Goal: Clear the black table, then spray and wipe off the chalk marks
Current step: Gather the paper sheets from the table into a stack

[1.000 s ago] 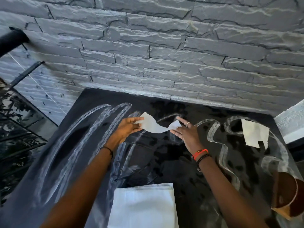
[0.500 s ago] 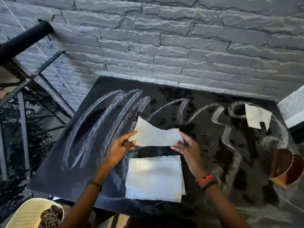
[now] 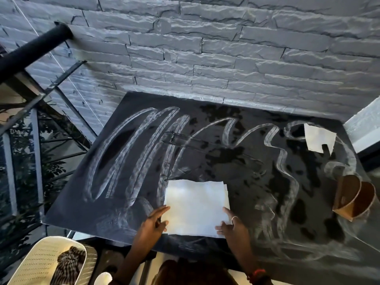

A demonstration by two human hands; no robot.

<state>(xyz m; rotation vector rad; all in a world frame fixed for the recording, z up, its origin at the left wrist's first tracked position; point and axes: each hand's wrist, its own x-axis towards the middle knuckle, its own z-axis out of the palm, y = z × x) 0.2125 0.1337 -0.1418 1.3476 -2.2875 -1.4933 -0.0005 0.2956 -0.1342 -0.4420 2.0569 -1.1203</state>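
Nearest the camera, at the lower left, a pale perforated chair [image 3: 30,264] carries a striped cloth [image 3: 68,264]; it stands off the near left corner of the tabletop [image 3: 236,157]; two bare forearms reach up from the bottom edge, the right wrist wearing a red and a dark band [image 3: 258,273].

The left hand [image 3: 153,223] rests at the lower left edge of a stack of white paper [image 3: 195,206]; its fingers [image 3: 162,209] are fairly straight, the forefinger along the paper's side and the thumb on its corner; the right hand [image 3: 232,227], a ring on one finger, lies with straight, spread fingers against the lower right edge, thumb on the bottom margin; neither hand curls round the sheets. The stack lies flat near the front edge of the black tabletop, about midway along it.

Chalk marks [image 3: 141,153] cover much of the surface: tall loops on the left, a wavy line running right; dark patches break the chalk in the middle and right. Toward the right edge two brown paper cups [image 3: 353,196] lie tipped, one against the other; farther back, near the far right corner, sits a torn piece of white paper [image 3: 317,140], well apart from the stack.

Behind stands a grey stone wall [image 3: 205,48]; a black pipe [image 3: 35,48] meets it at the upper left, above a metal railing [image 3: 37,99].
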